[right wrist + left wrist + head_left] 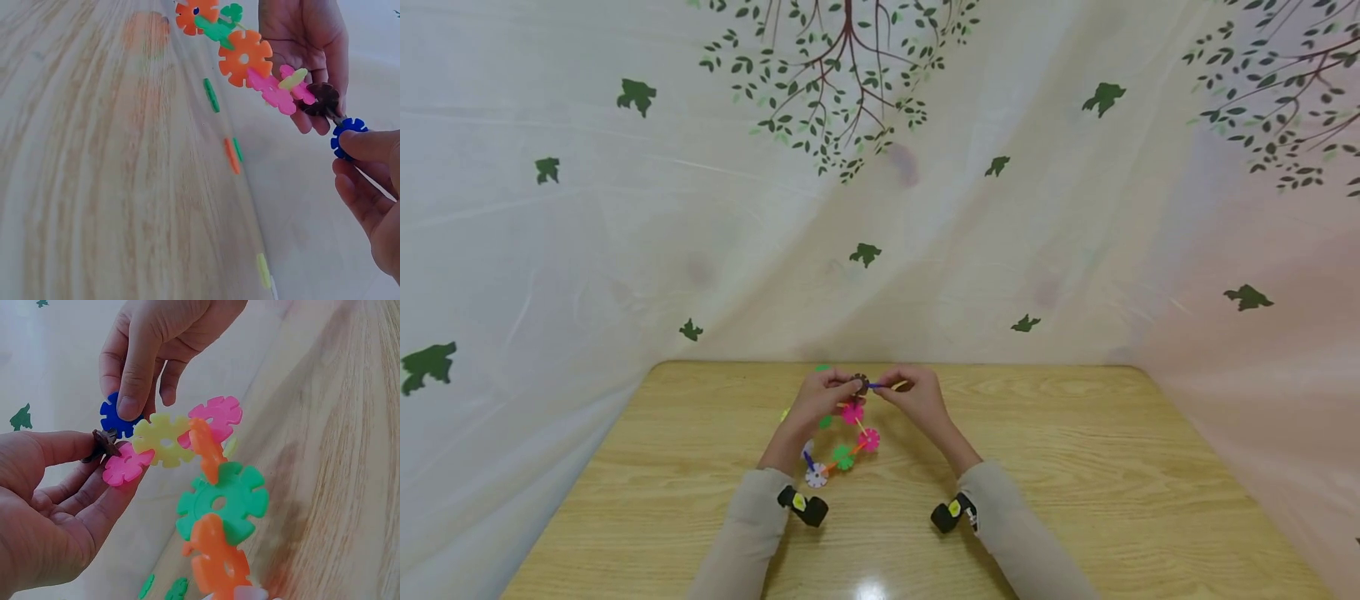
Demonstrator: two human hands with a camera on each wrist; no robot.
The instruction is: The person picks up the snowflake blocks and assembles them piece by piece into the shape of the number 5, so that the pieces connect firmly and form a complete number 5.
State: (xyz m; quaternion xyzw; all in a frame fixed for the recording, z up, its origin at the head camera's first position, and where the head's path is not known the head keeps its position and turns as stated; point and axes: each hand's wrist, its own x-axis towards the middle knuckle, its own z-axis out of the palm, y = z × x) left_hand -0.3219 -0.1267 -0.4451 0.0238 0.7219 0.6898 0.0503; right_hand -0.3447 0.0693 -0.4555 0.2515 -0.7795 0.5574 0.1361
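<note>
A chain of notched plastic snowflake discs hangs from my hands over the table. My left hand [808, 402] pinches a dark brown disc [322, 100] at the chain's end between thumb and fingers. Facing it, my right hand [919, 398] pinches a blue disc [344, 142] by its flat faces. The blue disc's edge meets the brown one in the right wrist view. Beyond the brown disc come a pink disc [125, 464], a yellow disc [164, 442], another pink disc [222, 419], and orange and green discs [240, 503]. A white disc [817, 476] hangs lower, near the left wrist.
Loose green [211, 95], orange [232, 156] and yellow [263, 270] discs lie along the far part of the wooden table [1075, 467]. Behind the table hangs a pale cloth [760, 250] printed with branches and green birds. Each wrist wears a small black camera [805, 507].
</note>
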